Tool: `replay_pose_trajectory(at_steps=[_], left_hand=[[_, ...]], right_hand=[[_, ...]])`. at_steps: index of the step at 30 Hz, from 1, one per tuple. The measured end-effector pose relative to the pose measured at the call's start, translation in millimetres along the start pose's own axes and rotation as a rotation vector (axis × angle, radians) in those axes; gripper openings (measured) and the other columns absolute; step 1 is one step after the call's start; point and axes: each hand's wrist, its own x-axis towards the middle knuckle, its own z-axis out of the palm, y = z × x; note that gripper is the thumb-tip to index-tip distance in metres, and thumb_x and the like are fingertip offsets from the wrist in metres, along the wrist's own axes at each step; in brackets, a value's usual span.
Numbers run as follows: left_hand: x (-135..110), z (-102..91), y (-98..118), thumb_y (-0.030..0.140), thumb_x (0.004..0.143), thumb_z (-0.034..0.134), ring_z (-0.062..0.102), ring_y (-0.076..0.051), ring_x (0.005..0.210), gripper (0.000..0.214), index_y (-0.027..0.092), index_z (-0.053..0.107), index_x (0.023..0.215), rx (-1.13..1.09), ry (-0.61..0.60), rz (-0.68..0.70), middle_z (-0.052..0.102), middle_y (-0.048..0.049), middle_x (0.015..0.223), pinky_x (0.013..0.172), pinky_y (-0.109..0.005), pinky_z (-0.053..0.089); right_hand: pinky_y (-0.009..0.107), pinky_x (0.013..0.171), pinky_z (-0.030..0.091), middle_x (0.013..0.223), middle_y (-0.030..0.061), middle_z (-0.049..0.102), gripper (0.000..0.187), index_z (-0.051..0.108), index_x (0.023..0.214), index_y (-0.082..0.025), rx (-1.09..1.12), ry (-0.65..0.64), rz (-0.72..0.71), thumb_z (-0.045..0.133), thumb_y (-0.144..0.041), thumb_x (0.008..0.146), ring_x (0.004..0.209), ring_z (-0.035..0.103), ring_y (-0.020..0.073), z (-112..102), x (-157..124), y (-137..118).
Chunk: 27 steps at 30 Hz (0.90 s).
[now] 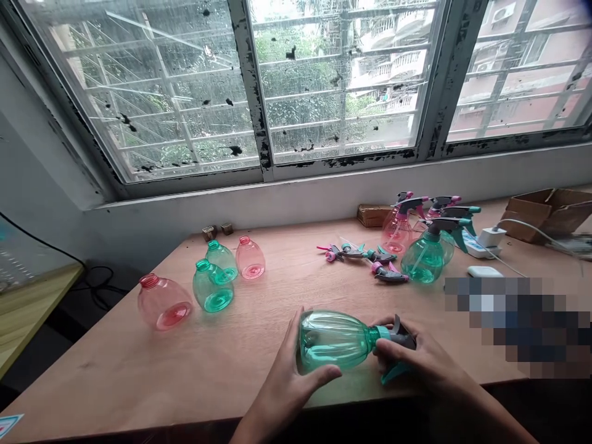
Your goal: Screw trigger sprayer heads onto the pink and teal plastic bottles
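Observation:
A green see-through spray bottle [335,339] lies sideways above the table's front edge, its base to the left. My left hand [296,364] cups the base end, thumb below and fingers behind. At the neck, my right hand [411,351] is closed around the grey and teal spray head [398,336], whose teal trigger points down. Several bottles without heads stand to the left: a pink bottle [165,302], a green bottle [213,287] with another behind it, and a second pink bottle [250,258]. Loose spray heads [365,254] lie at the middle right.
Bottles with spray heads fitted, green [423,259] and pink [396,231], stand at the back right. Behind them are a power strip with a white plug [491,237], a cable and an open cardboard box [546,213]. A window wall bounds the wooden table [139,382].

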Motion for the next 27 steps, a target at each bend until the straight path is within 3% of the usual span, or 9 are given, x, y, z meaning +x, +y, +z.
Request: replay_pose_trajectory(at_steps=[3,7,10,13,16,20,24,27], left_hand=[[0.9,0.1,0.5,0.031,0.075,0.082,0.035,-0.032,0.144,0.104,0.023,0.016,0.156,-0.002,-0.005,0.023,0.034,-0.0141,0.158,0.121,-0.049,0.025],[0.1,-1.6,-4.5,0.029,0.075,0.081,0.036,-0.033,0.144,0.108,0.029,0.011,0.157,0.066,0.008,0.064,0.035,-0.0101,0.158,0.122,-0.05,0.023],[-0.1,-3.0,-8.8,0.036,0.071,0.085,0.031,-0.036,0.145,0.118,0.028,0.005,0.157,0.058,0.005,0.057,0.032,-0.012,0.159,0.122,-0.052,0.02],[0.2,-3.1,-8.2,0.041,0.076,0.081,0.03,-0.036,0.146,0.108,0.025,0.012,0.157,-0.01,0.011,0.026,0.033,-0.0145,0.159,0.122,-0.053,0.019],[0.9,-2.8,-5.3,0.036,0.076,0.082,0.032,-0.035,0.145,0.103,0.025,0.019,0.156,-0.022,0.008,0.029,0.035,-0.0132,0.158,0.122,-0.052,0.022],[1.7,-3.8,-9.1,0.03,0.074,0.082,0.033,-0.034,0.145,0.109,0.029,0.011,0.157,0.034,-0.014,0.068,0.034,-0.0105,0.158,0.123,-0.052,0.019],[1.0,-4.8,-16.3,0.038,0.07,0.086,0.025,-0.036,0.148,0.122,0.025,0.002,0.157,0.014,-0.005,0.054,0.027,-0.0137,0.161,0.123,-0.053,0.013],[0.0,-4.1,-14.5,0.046,0.077,0.079,0.029,-0.037,0.146,0.111,0.021,0.008,0.157,-0.063,0.001,0.012,0.032,-0.0168,0.159,0.122,-0.053,0.019]], right_hand=[[0.03,0.059,0.053,0.063,0.0024,0.073,0.045,0.063,0.099,-0.016,0.02,0.031,0.002,0.08,-0.051,0.074,0.061,0.068,0.0203,0.3,2.2,2.7],[0.031,0.058,0.053,0.061,0.0023,0.073,0.046,0.063,0.097,-0.017,0.014,0.041,-0.003,0.08,-0.052,0.073,0.058,0.067,0.0209,1.7,3.2,3.4],[0.032,0.058,0.052,0.06,0.002,0.073,0.044,0.062,0.099,-0.018,-0.007,0.025,-0.007,0.079,-0.05,0.075,0.057,0.067,0.0207,2.6,2.8,3.3],[0.032,0.057,0.052,0.059,0.0012,0.073,0.045,0.061,0.099,-0.018,-0.027,0.023,-0.004,0.081,-0.05,0.073,0.056,0.067,0.0209,2.5,2.7,3.5],[0.031,0.055,0.052,0.059,0.0017,0.073,0.046,0.061,0.097,-0.018,-0.012,0.027,0.004,0.081,-0.052,0.073,0.055,0.067,0.0211,1.7,3.3,3.6],[0.03,0.055,0.052,0.059,0.0027,0.073,0.048,0.062,0.098,-0.017,0.001,0.027,0.002,0.08,-0.053,0.074,0.056,0.067,0.021,1.0,4.3,3.9],[0.03,0.055,0.052,0.058,0.0024,0.073,0.047,0.062,0.098,-0.017,0.004,0.026,0.008,0.08,-0.052,0.073,0.054,0.067,0.0206,1.5,4.4,4.4],[0.031,0.054,0.053,0.057,0.0017,0.072,0.046,0.064,0.097,-0.018,-0.009,0.034,0.023,0.081,-0.053,0.072,0.054,0.067,0.0216,1.7,4.1,4.5]])
